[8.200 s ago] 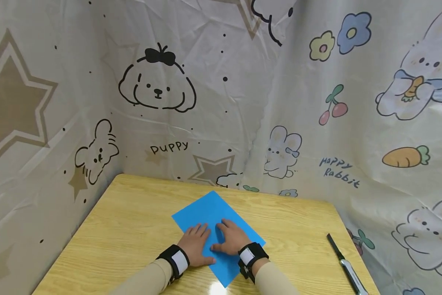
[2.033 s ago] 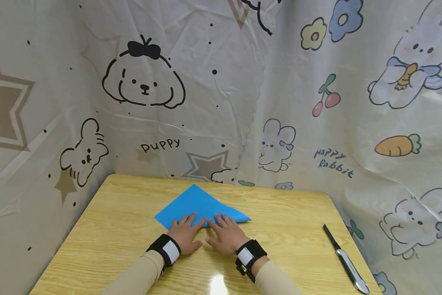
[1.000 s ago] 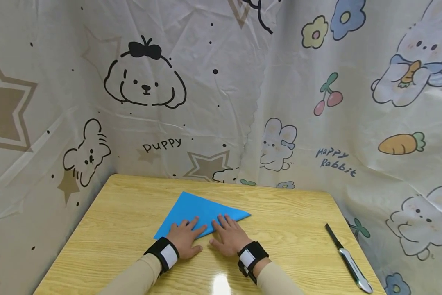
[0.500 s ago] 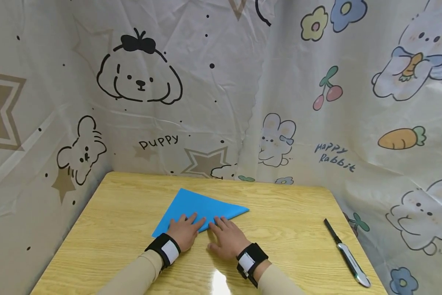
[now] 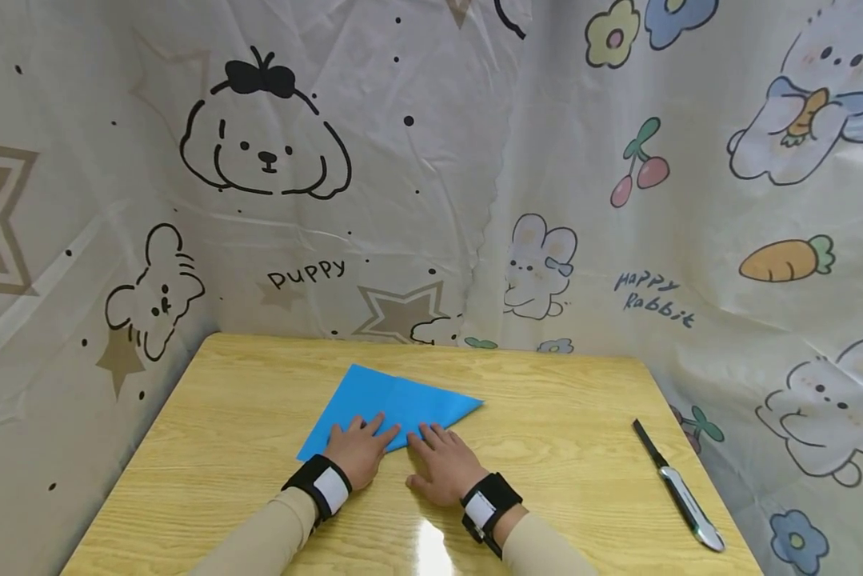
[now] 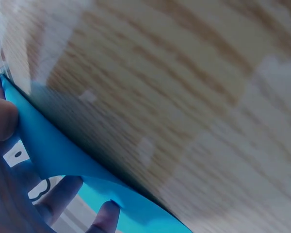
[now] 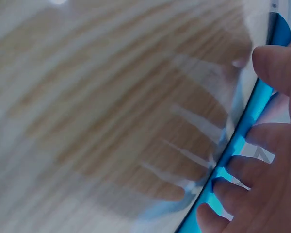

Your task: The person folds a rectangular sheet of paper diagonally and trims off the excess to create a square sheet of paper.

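A blue sheet of paper [image 5: 402, 404], folded over, lies on the table with its folded edge toward me and a pointed corner to the right. My left hand [image 5: 359, 454] rests on the paper's near left part, fingers spread. Along the near edge, the fingertips of my right hand [image 5: 447, 466] touch the paper, its thumb on the table side. In the left wrist view the blue paper [image 6: 63, 145] curves up slightly off the wood, fingers over it. The right wrist view shows the right-hand fingers [image 7: 247, 170] laid across the paper's edge [image 7: 250, 107].
A utility knife [image 5: 679, 488] with its blade out lies at the right side of the wooden table [image 5: 561, 456]. Printed fabric curtains [image 5: 431, 176] hang behind and along both sides of the table. Black straps [image 5: 321, 486] circle both wrists.
The flat sheet has been folded over toward the far side, then turned so its left part swings nearer me. Over the last half second the fold lies flatter; both hands barely move.
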The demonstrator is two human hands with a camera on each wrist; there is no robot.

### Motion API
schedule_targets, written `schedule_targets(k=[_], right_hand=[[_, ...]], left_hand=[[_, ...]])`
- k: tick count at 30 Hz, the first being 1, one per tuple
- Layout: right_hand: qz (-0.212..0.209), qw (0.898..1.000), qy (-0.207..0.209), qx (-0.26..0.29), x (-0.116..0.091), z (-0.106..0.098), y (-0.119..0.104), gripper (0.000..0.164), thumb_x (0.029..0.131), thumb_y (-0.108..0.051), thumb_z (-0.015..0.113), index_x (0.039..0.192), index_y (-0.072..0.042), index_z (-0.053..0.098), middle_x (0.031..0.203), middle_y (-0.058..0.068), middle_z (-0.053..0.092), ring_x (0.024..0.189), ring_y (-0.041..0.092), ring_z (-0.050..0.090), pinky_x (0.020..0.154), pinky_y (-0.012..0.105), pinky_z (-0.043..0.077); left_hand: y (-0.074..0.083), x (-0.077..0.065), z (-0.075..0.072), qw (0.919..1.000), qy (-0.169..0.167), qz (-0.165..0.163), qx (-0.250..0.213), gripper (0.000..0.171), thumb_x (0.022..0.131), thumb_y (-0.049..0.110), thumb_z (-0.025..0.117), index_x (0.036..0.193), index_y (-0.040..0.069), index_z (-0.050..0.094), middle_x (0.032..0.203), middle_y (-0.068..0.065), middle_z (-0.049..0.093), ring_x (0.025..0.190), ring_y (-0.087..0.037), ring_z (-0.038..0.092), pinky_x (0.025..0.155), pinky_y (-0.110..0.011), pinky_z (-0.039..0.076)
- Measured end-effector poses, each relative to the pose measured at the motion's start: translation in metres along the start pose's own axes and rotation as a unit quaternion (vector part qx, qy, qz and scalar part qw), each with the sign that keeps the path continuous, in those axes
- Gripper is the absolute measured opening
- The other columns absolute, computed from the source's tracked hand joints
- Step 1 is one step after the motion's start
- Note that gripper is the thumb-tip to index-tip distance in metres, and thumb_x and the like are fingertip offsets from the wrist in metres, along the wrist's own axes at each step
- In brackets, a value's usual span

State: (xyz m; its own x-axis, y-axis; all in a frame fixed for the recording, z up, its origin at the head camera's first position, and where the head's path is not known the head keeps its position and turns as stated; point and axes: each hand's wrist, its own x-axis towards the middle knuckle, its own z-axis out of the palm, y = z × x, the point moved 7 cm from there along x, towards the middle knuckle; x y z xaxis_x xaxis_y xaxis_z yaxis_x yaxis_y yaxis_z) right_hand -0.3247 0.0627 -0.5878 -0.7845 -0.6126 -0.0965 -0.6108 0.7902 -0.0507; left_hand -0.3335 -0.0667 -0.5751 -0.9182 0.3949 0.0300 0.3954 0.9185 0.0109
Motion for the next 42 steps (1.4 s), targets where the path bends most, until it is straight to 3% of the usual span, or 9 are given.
schedule_targets(k=[7,12,17,23,32,35,39,42], right_hand=[[0.012,1.0,0.016,0.007,0.001,0.0,0.005,0.067,0.087,-0.055,0.04,0.142,-0.019,0.025,0.146,0.009,0.022,0.134,0.029,0.016,0.106,0.045,0.019],[0.052,0.998,0.046,0.013,0.001,0.0,0.025,0.063,0.089,-0.055,0.034,0.141,-0.02,0.028,0.146,0.01,0.021,0.135,0.031,0.011,0.105,0.049,0.016],[0.085,0.996,0.03,0.026,0.002,0.003,0.047,0.062,0.09,-0.056,0.028,0.142,-0.022,0.025,0.148,0.011,0.015,0.135,0.033,0.007,0.105,0.052,0.014],[0.084,0.996,0.016,0.029,0.008,0.0,0.053,0.062,0.091,-0.057,0.024,0.142,-0.022,0.024,0.147,0.012,0.015,0.134,0.034,0.009,0.105,0.052,0.015],[0.087,0.995,0.053,0.017,0.018,0.005,0.059,0.062,0.091,-0.057,0.023,0.142,-0.022,0.025,0.147,0.012,0.018,0.134,0.034,0.012,0.105,0.05,0.015],[0.102,0.99,0.095,0.02,0.021,0.005,0.067,0.061,0.092,-0.054,0.026,0.142,-0.019,0.025,0.146,0.013,0.019,0.134,0.033,0.013,0.105,0.049,0.016],[0.137,0.98,0.143,0.027,0.018,-0.007,0.078,0.06,0.091,-0.046,0.04,0.14,-0.013,0.031,0.145,0.015,0.021,0.134,0.032,0.015,0.106,0.045,0.017],[0.12,0.98,0.154,0.028,0.015,-0.019,0.073,0.056,0.089,-0.042,0.048,0.135,-0.011,0.04,0.144,0.015,0.025,0.133,0.032,0.018,0.105,0.045,0.02]], left_hand=[[-0.001,0.001,0.001,1.0,-0.006,-0.004,-0.002,0.042,0.09,0.031,0.051,0.132,0.033,0.044,0.136,-0.004,0.041,0.113,-0.033,0.041,0.072,-0.061,0.038],[-0.001,0.002,0.0,1.0,-0.008,-0.005,-0.001,0.042,0.09,0.03,0.05,0.131,0.033,0.044,0.136,-0.005,0.041,0.112,-0.033,0.041,0.071,-0.06,0.038],[0.0,0.002,-0.002,1.0,-0.007,-0.003,0.001,0.042,0.089,0.033,0.051,0.131,0.032,0.044,0.136,-0.005,0.041,0.113,-0.034,0.041,0.071,-0.06,0.038],[0.001,0.001,-0.003,1.0,-0.006,-0.001,0.003,0.044,0.089,0.037,0.051,0.132,0.032,0.044,0.136,-0.005,0.04,0.114,-0.034,0.04,0.072,-0.06,0.038],[-0.001,0.002,-0.002,0.9999,-0.004,-0.007,-0.014,0.044,0.088,0.035,0.052,0.131,0.031,0.044,0.135,-0.005,0.042,0.116,-0.032,0.041,0.074,-0.062,0.037],[-0.001,0.002,-0.003,0.9998,0.001,-0.007,-0.021,0.044,0.088,0.034,0.054,0.131,0.03,0.045,0.134,-0.006,0.043,0.115,-0.032,0.042,0.074,-0.062,0.038],[0.0,0.002,-0.005,0.9996,0.008,0.001,-0.026,0.044,0.088,0.033,0.053,0.131,0.027,0.045,0.133,-0.007,0.044,0.114,-0.032,0.043,0.072,-0.062,0.039],[-0.001,0.002,-0.008,0.9995,0.01,-0.001,-0.031,0.043,0.089,0.03,0.053,0.131,0.026,0.046,0.132,-0.008,0.045,0.114,-0.033,0.043,0.071,-0.061,0.039]])
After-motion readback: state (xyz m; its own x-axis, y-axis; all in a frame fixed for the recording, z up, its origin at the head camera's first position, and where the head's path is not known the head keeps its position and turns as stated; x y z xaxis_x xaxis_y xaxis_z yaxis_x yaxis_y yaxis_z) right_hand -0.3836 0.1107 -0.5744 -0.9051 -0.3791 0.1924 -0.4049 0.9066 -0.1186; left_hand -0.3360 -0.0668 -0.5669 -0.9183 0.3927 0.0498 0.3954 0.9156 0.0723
